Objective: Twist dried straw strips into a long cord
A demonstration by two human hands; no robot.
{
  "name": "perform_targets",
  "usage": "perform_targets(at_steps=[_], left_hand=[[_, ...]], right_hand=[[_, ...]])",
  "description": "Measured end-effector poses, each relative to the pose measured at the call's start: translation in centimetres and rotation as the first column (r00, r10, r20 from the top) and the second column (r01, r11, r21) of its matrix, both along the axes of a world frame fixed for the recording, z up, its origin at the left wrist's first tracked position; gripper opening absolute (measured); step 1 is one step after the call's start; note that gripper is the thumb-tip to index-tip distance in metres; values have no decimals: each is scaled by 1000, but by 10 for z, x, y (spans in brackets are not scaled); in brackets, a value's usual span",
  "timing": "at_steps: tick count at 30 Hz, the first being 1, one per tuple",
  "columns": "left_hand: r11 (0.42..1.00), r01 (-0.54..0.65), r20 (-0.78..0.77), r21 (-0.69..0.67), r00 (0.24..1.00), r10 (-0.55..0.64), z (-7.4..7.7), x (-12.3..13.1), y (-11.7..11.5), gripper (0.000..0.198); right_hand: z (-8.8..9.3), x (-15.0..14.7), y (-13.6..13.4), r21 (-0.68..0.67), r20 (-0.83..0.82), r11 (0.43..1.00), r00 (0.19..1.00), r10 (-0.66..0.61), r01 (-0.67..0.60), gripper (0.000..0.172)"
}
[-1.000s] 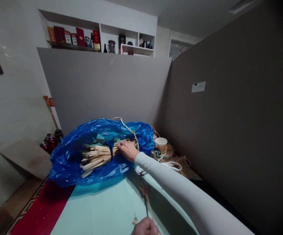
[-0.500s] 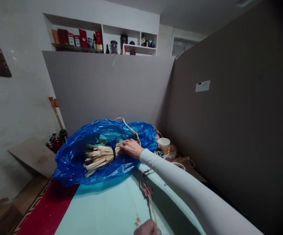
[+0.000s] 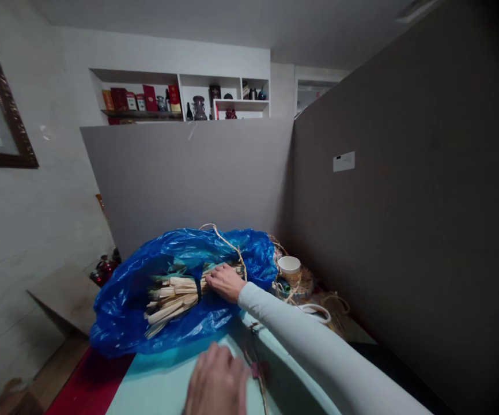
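Note:
A bundle of pale dried plant strips (image 3: 173, 300), bound by a dark band, lies inside an open blue plastic bag (image 3: 122, 305). My right hand (image 3: 226, 282) is closed on the bundle just right of the band, its fingertips partly hidden among the strips. My left hand (image 3: 217, 377) is raised in front of the bag near the bottom edge, back of the hand toward me; motion blurs its fingers. Right of it, a thin twisted cord (image 3: 261, 389) with a small reddish piece lies on the pale green table surface (image 3: 154, 377).
Right of the bag stand a white paper cup (image 3: 290, 266), a white ring-shaped item (image 3: 316, 313) and loose straw cord (image 3: 336, 302). Grey panels (image 3: 189, 178) enclose the back and right. A red strip (image 3: 87, 377) runs along the table's left side.
My left hand has come up and leftward from the bottom edge, away from the cord. The right hand stays at the bundle. The camera view has tilted upward slightly.

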State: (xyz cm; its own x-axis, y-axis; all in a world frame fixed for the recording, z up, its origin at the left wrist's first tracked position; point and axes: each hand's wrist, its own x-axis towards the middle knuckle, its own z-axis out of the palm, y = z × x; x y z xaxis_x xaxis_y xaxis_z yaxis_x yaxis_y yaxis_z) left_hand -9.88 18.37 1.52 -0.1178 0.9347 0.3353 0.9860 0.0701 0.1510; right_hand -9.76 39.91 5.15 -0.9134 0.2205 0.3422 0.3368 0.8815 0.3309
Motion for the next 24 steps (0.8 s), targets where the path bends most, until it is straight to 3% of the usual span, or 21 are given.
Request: perform_targets(at_steps=[2,4,11,16,24], left_hand=[[996,-36,-86,78,995,43,23,-33,22,34],[974,-175,-154,143,968,196,31,-65,44,39],[968,-235,-192,84,950,247,1,-132,85,65],[974,-221,-231,58,946,228,6,-154,103,61],[961,-271,-235,61,931,278,5,-157,113,59]], right_hand=[[0,-1,-1,4,-3,1000,1000,11,-11,19],[1,0,-2,8,-8,1000,1000,17,-17,18],[7,-7,-7,20,-16,1000,1000,15,-15,16],[10,-23,-2,-4,2,999,999,-36,36,15],[15,-29,1,-93,68,989,992,-109,115,18]])
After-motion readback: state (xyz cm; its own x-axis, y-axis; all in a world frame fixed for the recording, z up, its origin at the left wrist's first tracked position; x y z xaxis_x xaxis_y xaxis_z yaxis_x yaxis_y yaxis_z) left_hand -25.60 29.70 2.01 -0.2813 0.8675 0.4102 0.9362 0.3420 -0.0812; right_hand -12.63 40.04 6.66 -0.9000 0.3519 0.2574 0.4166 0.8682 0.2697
